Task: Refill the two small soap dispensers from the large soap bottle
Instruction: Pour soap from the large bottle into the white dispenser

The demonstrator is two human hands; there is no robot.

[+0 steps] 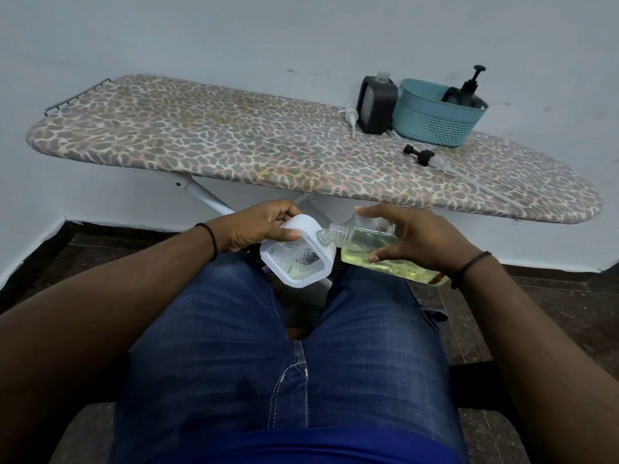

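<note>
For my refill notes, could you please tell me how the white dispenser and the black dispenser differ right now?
The white dispenser is held tilted in the left hand over the lap; the black dispenser stands upright on the ironing board. The large soap bottle meets the white one's neck; nothing touches the black one. Both are uncapped, with textured clear panels.

both forearms extend from the lower frame corners toward frame centre, above the thighs. left hand (264,226) has fingers curled in a grip, thumb forward. right hand (418,239) has fingers spread, gripping.
</note>
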